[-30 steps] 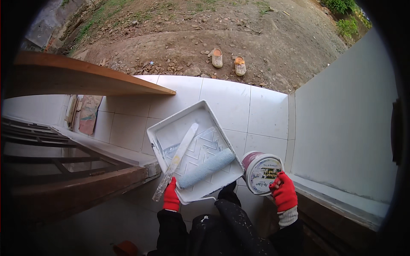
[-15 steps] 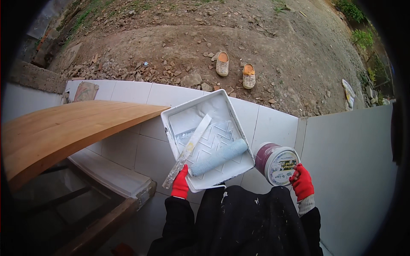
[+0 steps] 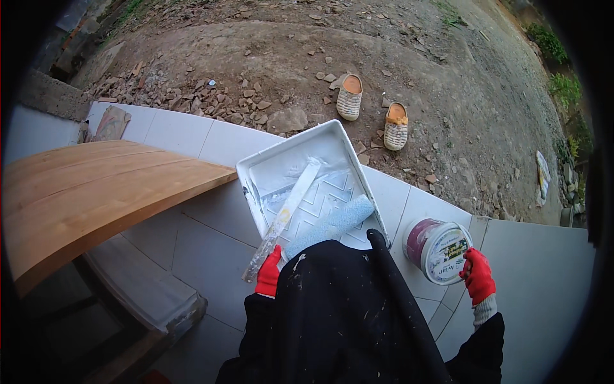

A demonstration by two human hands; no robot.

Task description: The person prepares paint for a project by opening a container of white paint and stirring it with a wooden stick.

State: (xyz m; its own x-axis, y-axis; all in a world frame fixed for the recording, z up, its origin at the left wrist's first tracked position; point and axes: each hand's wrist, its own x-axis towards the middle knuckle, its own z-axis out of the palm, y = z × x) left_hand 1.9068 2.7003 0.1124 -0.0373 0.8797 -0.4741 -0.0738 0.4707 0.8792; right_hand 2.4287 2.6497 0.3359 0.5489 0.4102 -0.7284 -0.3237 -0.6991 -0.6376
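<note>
My left hand [image 3: 268, 274], in a red glove, grips the near-left edge of a white paint tray [image 3: 281, 147]. In it lie a long paint-smeared stick [image 3: 293, 203] and a pale blue roller [image 3: 336, 221], whose near end is hidden by my black clothing [image 3: 345, 313]. My right hand [image 3: 478, 274], red-gloved too, is closed on the rim or handle of a lidded purple and white bucket [image 3: 432, 249], carried tilted to the right of the tray.
Tan wooden panel [image 3: 96, 192] at left; dark framed fixture with white sill [image 3: 137, 281] below it. White tiled floor [image 3: 173, 131] borders rubble-strewn dirt [image 3: 224, 51] with two striped clogs [image 3: 348, 102]. Pale wall [image 3: 543, 281] at right, concrete block [image 3: 51, 96] at far left.
The view has swung round, showing more ground at right. The tray and bucket sit further right, the bucket further out from the tray. My black clothing has risen over the tray's near part.
</note>
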